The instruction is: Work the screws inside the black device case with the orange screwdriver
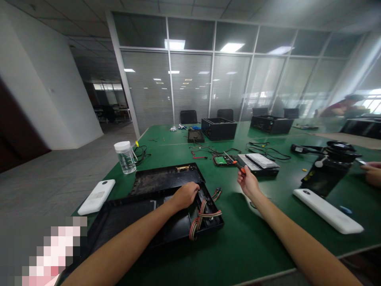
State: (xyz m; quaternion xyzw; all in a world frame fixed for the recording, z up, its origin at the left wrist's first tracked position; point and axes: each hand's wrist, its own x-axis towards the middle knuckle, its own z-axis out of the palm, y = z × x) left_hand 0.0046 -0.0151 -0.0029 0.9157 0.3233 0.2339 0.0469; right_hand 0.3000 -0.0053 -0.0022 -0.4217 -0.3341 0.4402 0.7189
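My right hand [248,182] is closed around the orange-and-black handle of a screwdriver [239,166], whose thin shaft points up and left over the green table. Its tip is close to a hard drive with a green circuit board [220,160]. My left hand [186,194] is closed at the inner corner of an open black computer case [125,216]; whatever its fingers pinch is hidden. Striped ribbon-like cables [202,216] spill over the case's right end. Behind it lies a dark, dusty flat panel [166,178].
A lidded clear bottle [125,159] and a white device [97,197] stand at left. A black drive box [258,167], loose cables [268,151] and another white device [327,210] are at right. Black cases [218,129] stand farther back. Another person's hand [373,172] shows at the right edge.
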